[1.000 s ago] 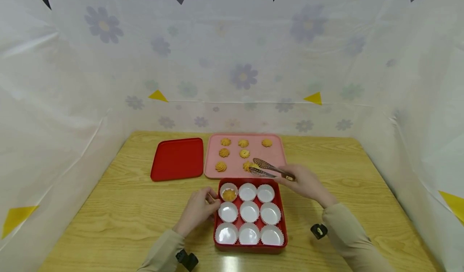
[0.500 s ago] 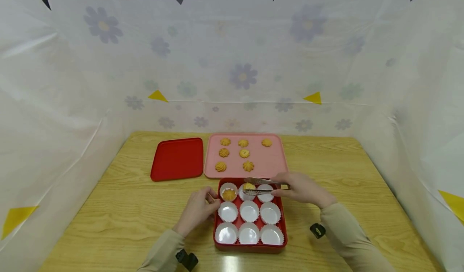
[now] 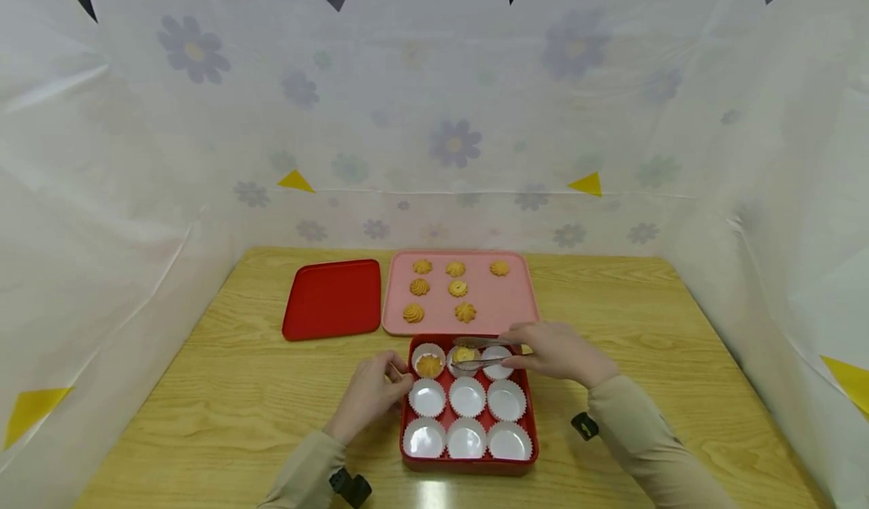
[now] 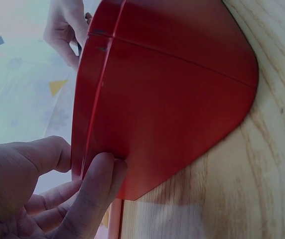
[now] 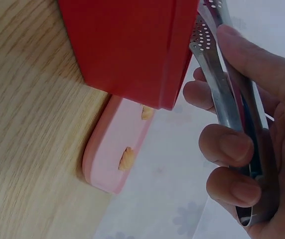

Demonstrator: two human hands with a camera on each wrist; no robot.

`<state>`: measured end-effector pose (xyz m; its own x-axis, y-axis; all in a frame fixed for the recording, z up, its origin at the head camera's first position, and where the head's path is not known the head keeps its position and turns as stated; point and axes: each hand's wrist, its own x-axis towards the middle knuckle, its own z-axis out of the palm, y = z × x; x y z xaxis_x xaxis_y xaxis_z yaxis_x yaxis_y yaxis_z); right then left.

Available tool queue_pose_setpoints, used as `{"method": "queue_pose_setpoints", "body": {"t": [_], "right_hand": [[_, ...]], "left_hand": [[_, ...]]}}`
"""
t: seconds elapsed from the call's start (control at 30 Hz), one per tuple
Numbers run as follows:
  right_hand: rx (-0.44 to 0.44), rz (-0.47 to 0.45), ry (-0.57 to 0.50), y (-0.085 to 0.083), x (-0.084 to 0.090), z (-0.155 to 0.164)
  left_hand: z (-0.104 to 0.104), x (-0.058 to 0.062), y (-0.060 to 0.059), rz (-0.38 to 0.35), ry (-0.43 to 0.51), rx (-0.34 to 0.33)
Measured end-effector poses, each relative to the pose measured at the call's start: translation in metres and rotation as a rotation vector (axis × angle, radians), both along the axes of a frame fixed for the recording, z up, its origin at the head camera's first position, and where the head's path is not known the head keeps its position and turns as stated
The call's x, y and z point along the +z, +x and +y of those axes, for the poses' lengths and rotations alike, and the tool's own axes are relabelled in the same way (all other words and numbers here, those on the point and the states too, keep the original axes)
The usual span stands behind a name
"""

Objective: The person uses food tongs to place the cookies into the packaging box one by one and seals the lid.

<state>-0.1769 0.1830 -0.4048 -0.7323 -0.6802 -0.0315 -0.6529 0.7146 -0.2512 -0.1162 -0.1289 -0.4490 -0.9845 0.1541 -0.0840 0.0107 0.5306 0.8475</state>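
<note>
A red box (image 3: 526, 418) holds white paper cups in three rows. The back-left cup holds a cookie (image 3: 429, 365). My right hand (image 3: 536, 352) grips metal tongs (image 3: 485, 351), which pinch a second cookie (image 3: 464, 355) in the back-middle cup. In the right wrist view the fingers (image 5: 232, 149) curl round the tongs (image 5: 217, 84) beside the red box (image 5: 127, 45). My left hand (image 3: 390, 379) holds the box's left edge; its fingers (image 4: 100, 181) press the red wall (image 4: 167, 99).
Behind the box lies a pink tray (image 3: 505, 298) with several cookies (image 3: 457, 288). A red lid (image 3: 333, 298) lies flat to its left. White flowered sheets wall in the wooden table (image 3: 224, 388) on three sides.
The right hand carried a cookie in the tongs from the pink tray back to the box and lowered it into the back-middle cup. The left hand has stayed on the box.
</note>
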Motion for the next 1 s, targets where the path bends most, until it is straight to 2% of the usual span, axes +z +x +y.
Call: {"method": "queue_pose_setpoints", "body": {"t": [0.63, 1.0], "right_hand": [[-0.037, -0.001, 0.034, -0.001, 0.004, -0.011], [-0.018, -0.028, -0.014, -0.003, 0.0, -0.008]], "left_hand": [[0.0, 0.0, -0.001, 0.009, -0.015, -0.007], [0.0, 0.0, -0.001, 0.004, -0.025, 0.0]]}}
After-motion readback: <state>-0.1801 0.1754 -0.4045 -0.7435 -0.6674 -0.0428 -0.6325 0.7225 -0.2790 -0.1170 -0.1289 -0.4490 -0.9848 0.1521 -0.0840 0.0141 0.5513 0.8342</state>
